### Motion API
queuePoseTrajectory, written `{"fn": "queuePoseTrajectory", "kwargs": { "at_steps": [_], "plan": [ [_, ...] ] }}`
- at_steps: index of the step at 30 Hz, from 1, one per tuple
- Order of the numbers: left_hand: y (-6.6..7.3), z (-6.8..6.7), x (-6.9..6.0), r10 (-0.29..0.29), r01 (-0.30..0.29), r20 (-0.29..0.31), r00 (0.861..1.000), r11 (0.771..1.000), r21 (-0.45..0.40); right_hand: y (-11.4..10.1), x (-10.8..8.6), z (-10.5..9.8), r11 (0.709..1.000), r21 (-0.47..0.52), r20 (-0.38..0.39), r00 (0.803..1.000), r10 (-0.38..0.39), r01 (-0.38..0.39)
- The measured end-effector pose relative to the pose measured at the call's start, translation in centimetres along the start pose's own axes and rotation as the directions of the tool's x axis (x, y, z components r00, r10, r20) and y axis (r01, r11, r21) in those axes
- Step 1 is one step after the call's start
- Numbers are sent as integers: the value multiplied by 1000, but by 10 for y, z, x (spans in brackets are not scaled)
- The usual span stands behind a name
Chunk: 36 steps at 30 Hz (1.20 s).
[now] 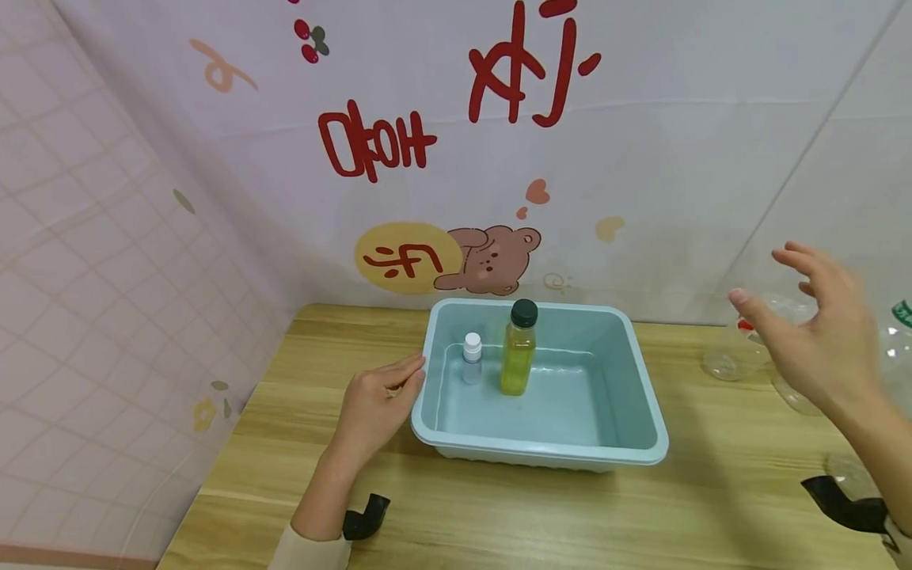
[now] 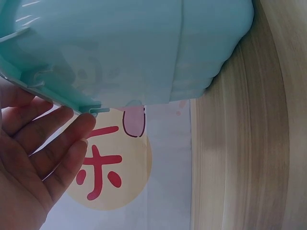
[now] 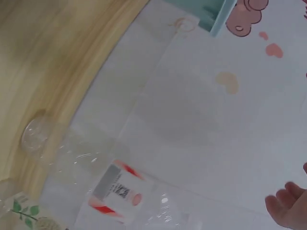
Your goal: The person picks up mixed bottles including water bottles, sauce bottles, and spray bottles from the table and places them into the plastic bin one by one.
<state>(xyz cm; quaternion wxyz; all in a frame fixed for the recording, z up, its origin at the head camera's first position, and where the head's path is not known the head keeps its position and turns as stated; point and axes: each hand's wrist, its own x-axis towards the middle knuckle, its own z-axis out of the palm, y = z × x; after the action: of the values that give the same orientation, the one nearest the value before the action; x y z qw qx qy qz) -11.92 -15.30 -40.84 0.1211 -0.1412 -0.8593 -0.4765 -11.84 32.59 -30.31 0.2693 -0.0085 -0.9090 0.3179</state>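
A light blue plastic basin (image 1: pixel 541 453) stands on the table; inside it are a small white-capped bottle (image 1: pixel 472 360) and, to its right, an upright dark-capped bottle of yellow-green liquid (image 1: pixel 518 356). My left hand (image 1: pixel 378 408) touches the basin's left rim. In the left wrist view the fingers of that hand (image 2: pixel 41 153) are extended, tips against the outside of the basin (image 2: pixel 120 52) under its rim. My right hand (image 1: pixel 830 332) is raised at the right, fingers spread and holding nothing, nearest to a clear bottle (image 1: pixel 723 364) with a red-marked label, seen in the right wrist view (image 3: pixel 120 191).
Other clear containers stand at the table's right side, one with a green mark (image 1: pixel 903 313) and partly hidden by my right arm. A patterned white cloth (image 1: pixel 677 198) hangs behind the wooden table (image 1: pixel 499 514), and a gridded one (image 1: pixel 78 261) at the left.
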Motion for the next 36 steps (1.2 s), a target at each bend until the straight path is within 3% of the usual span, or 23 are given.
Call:
{"fn": "queuePoseTrajectory", "kwargs": {
  "at_steps": [5,11,20,29,36],
  "plan": [
    [1,-1,0,7,-7,-4,1000,1000,-2,12,6,-1,999,-36,-65,998,12,-15],
    [2,0,0,-6,6,3,1000,1000,-1,41,14,0,996,-76,-134,990,33,-43],
    [2,-1,2,14,-14,2,1000,1000,5,65,26,-2,973,-88,-113,973,203,-214],
    [1,0,1,12,-12,1,1000,1000,2,77,36,-1,915,-47,-63,915,398,-401],
    [1,0,1,1,-1,-1,1000,1000,1,91,41,2,878,-7,-15,878,479,-479]
  ]
}}
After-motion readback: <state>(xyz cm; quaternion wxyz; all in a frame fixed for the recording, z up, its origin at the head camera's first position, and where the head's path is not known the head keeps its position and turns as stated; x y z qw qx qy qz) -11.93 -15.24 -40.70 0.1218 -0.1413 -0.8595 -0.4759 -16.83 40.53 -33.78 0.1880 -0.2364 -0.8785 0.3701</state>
